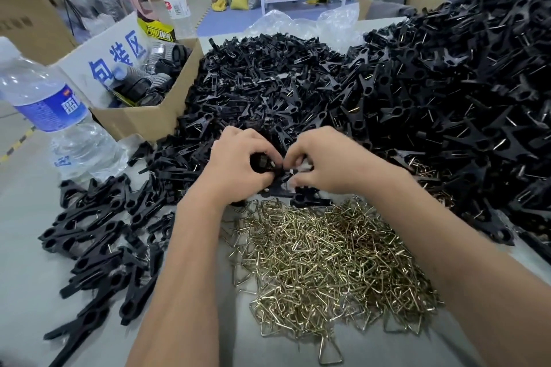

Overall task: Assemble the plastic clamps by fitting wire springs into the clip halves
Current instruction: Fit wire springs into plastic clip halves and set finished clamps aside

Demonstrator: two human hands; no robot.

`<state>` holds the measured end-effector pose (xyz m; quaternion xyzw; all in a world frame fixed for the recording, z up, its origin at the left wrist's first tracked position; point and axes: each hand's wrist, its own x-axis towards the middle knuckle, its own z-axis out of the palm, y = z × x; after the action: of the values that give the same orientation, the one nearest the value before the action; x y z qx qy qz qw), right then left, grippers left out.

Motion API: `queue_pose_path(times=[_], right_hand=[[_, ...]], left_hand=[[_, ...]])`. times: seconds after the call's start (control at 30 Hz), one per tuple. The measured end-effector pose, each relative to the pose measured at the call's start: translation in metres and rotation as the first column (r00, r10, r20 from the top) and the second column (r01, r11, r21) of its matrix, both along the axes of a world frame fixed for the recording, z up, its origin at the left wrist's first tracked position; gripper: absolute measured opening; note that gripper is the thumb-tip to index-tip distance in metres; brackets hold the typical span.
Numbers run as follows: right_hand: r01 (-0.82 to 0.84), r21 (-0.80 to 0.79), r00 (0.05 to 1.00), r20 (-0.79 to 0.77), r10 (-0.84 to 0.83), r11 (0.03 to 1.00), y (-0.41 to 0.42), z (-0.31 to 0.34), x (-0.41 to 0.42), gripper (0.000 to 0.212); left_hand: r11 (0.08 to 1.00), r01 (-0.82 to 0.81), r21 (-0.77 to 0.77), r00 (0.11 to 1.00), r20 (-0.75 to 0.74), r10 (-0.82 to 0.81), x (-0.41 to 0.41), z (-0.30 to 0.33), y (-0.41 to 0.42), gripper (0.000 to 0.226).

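Observation:
My left hand (238,162) and my right hand (325,162) meet at the table's middle, both curled around one black plastic clamp (268,165) held between them. My fingers hide most of it, so I cannot tell whether a wire spring is in it. Just below my hands lies a heap of brass-coloured triangular wire springs (331,262). Behind my hands rises a large pile of loose black clip halves (268,83). A bigger mound of black clamps with wire showing (465,92) fills the right side. More black clamps (98,232) lie scattered at the left.
A water bottle (50,104) stands at the near left. A cardboard box (149,116) with a blue-lettered flap and dark parts sits behind it, with a second bottle (176,3) beyond. Clear plastic bags (301,24) lie at the table's far edge.

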<state>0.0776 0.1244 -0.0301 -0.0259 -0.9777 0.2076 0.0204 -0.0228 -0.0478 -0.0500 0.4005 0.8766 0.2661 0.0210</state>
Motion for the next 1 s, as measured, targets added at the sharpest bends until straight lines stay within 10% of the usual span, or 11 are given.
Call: queue_pose_path(times=[0.5, 1.0], right_hand=[[0.128, 0.053, 0.976, 0.171, -0.135, 0.99, 0.002, 0.004, -0.008, 0.01], [0.185, -0.672, 0.817, -0.3, -0.492, 0.717, 0.013, -0.019, 0.005, 0.024]], left_hand=[[0.974, -0.216, 0.066, 0.957, -0.186, 0.225, -0.005, -0.017, 0.011, 0.038], [0.822, -0.276, 0.499, 0.949, 0.009, 0.314, -0.004, -0.014, 0.017, 0.04]])
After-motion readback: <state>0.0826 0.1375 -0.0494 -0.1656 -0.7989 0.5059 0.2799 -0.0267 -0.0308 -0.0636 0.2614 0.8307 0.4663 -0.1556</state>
